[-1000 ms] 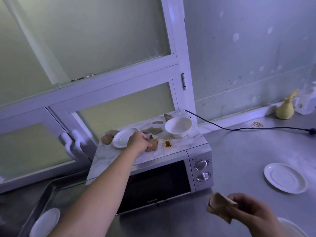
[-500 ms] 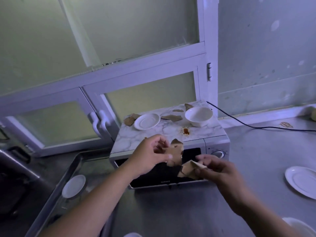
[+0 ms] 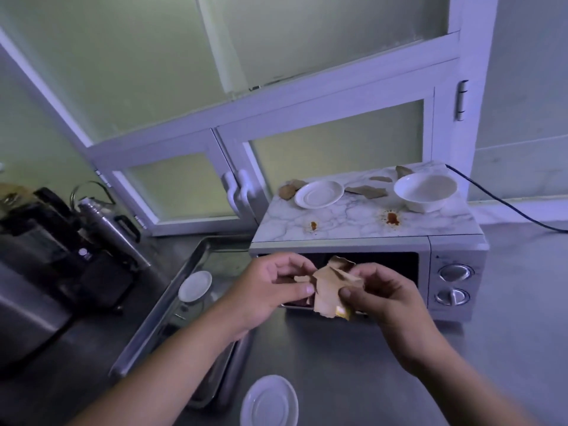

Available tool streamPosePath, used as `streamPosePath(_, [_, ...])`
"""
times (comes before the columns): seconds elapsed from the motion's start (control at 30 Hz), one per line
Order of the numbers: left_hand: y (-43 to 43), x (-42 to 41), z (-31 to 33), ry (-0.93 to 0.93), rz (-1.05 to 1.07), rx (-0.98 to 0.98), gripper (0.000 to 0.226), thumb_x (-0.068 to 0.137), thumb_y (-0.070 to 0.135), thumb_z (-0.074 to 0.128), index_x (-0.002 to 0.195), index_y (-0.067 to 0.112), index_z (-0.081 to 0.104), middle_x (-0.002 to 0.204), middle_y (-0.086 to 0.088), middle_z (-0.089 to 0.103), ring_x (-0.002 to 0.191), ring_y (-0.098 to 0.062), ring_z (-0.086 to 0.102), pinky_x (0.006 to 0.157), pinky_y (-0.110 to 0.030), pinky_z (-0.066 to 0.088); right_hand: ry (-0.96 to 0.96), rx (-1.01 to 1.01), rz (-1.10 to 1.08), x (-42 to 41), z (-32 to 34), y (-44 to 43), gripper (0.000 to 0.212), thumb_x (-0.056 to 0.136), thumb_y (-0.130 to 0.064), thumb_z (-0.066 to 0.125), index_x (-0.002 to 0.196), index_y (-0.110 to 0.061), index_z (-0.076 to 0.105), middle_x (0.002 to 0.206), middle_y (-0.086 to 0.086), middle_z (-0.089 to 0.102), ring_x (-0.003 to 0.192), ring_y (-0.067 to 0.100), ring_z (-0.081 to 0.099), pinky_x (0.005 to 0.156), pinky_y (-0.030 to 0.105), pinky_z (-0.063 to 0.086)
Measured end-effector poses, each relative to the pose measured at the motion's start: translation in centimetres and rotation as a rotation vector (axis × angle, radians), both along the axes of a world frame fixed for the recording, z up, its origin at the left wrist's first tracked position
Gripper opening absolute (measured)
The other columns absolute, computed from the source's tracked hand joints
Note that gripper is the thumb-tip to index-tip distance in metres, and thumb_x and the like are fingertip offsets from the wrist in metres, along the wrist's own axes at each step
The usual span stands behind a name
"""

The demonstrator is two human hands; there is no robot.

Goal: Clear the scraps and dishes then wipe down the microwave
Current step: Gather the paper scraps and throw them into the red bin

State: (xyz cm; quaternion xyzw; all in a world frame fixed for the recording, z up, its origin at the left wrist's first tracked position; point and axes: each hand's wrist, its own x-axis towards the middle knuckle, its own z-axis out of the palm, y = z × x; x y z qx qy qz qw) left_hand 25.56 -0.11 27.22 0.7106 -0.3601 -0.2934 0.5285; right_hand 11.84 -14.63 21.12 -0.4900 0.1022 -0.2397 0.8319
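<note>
On the left, a small white saucer (image 3: 195, 285) lay in a metal tray (image 3: 159, 305) on the steel counter. In front of the microwave (image 3: 455, 262), the left hand (image 3: 270, 290) and right hand (image 3: 381, 296) met, both pinching a bunch of brown scraps (image 3: 330, 287) between thumb and fingers. On the microwave's marbled top sat a second saucer (image 3: 319, 194), loose scraps (image 3: 365, 192), reddish stains (image 3: 392, 218) and a white bowl (image 3: 425, 189).

Crumpled brown scraps (image 3: 330, 287) held before white microwave (image 3: 353, 226), its marbled top bearing saucer (image 3: 319, 194), bowl (image 3: 425, 189), red stains (image 3: 392, 217)
</note>
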Motion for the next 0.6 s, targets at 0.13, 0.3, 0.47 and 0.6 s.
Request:
streamPosePath(0.13, [1.2, 0.0, -0.1, -0.004, 0.073, -0.027, 0.020, 0.081, -0.014, 0.068, 0.093, 0.002, 0.070, 0.082, -0.010, 0.068, 0.069, -0.013, 0.064, 0.066, -0.021, 0.053, 0.019, 0.000, 0.025, 0.4, 0.3, 0.5, 0.042, 0.078, 0.017, 0.066, 0.110, -0.011, 0.066, 0.076, 0.017, 0.064, 0.065, 0.022, 0.063, 0.053, 0.028, 0.053])
streamPosePath(0.3, [1.8, 1.8, -0.7, -0.112, 0.091, -0.006, 0.025, 0.078, -0.011, 0.073, 0.086, 0.012, 0.073, 0.072, -0.001, 0.066, 0.065, -0.015, 0.059, 0.069, -0.026, 0.051, 0.087, -0.153, -0.026, 1.7, 0.2, 2.0, 0.041, 0.077, 0.019, 0.068, 0.105, -0.011, 0.072, 0.091, 0.018, 0.074, 0.079, 0.020, 0.068, 0.064, 0.028, 0.057])
streamPosePath(0.47, [1.9, 4.6, -1.2, -0.132, -0.042, 0.018, 0.028, 0.075, -0.002, 0.078, 0.082, 0.025, 0.073, 0.072, 0.006, 0.067, 0.066, -0.009, 0.061, 0.070, -0.024, 0.050, 0.170, -0.268, -0.146, 2.8, 0.7, 3.5, 0.073, 0.079, 0.022, 0.064, 0.126, -0.033, 0.054, 0.088, 0.017, 0.075, 0.071, 0.018, 0.067, 0.060, 0.023, 0.055])
streamPosePath(0.6, [2.0, 7.4, -0.7, 0.053, -0.284, -0.034, 0.019, 0.081, 0.000, 0.077, 0.096, 0.011, 0.072, 0.086, -0.008, 0.069, 0.077, -0.017, 0.064, 0.072, -0.030, 0.057, 0.168, -0.284, -0.231, 3.7, 1.3, 5.0, 0.054, 0.076, 0.022, 0.066, 0.110, -0.020, 0.070, 0.086, 0.017, 0.075, 0.077, 0.024, 0.068, 0.062, 0.025, 0.056])
